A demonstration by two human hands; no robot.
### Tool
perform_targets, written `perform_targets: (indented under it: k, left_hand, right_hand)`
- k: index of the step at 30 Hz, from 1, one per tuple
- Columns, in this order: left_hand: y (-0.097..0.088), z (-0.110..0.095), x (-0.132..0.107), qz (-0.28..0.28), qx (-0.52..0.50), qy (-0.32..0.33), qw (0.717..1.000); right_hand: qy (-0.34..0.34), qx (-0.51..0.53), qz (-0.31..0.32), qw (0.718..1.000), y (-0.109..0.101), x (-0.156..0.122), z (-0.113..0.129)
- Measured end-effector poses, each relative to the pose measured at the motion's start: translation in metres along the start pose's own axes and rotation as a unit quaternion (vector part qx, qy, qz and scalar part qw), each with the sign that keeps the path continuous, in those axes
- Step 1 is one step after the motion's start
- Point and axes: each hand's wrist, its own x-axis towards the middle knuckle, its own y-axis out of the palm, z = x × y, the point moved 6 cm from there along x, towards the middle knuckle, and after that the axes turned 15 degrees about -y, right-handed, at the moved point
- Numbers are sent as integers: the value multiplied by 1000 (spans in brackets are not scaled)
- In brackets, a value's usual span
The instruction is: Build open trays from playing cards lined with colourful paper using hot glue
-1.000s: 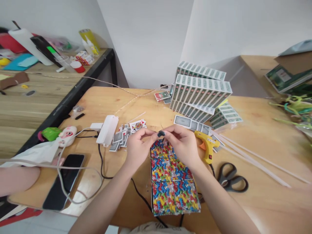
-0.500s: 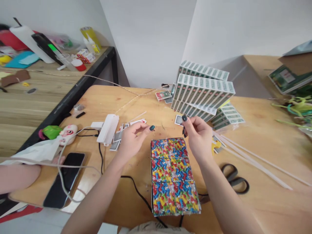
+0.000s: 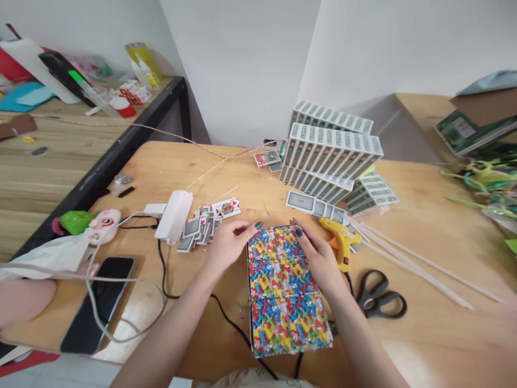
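Observation:
A rectangular block (image 3: 287,291) lies in front of me, its top covered in panels of a red, blue, yellow and green pattern. My left hand (image 3: 231,242) grips its far left corner, thumb on top and fingers at the edge. At the far right corner my right hand (image 3: 319,256) holds it the same way, with some fingers hidden behind the edge. To the right of that hand lies a yellow hot glue gun (image 3: 343,245), and black-handled scissors (image 3: 382,295) rest nearer me. Loose playing cards (image 3: 200,229) are scattered left of the block.
Stacked playing card boxes (image 3: 333,153) stand at the back right. Clear glue sticks (image 3: 416,267) stretch rightward. A white power strip (image 3: 175,215), a phone (image 3: 99,304) and looping cables lie left, near another person's arm (image 3: 26,302). A row of cards (image 3: 317,206) lies before the boxes.
Both hands have come down from above the block's far end and now grip its far corners. The glue gun and card row are more exposed. The view has shifted slightly.

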Motion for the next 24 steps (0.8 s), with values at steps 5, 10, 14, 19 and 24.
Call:
perform_targets:
  k: [5, 10, 14, 19, 24]
  left_hand:
    - [2, -3, 0, -55, -26, 7, 998]
    - [11, 4, 4, 11, -112, -45, 993]
    - [10, 2, 6, 16, -79, -24, 996]
    - [-1, 1, 13, 20, -43, 16, 999]
    - [-33, 1, 27, -43, -37, 60, 997]
  right_hand:
    - [-3, -5, 11, 1000, 19, -7, -1]
    - [7, 32, 27, 999, 28, -5, -4]
    - [15, 56, 22, 998, 27, -5, -7]
    - [15, 54, 7, 998, 27, -5, -8]
    - [17, 49, -3, 999, 27, -5, -5]
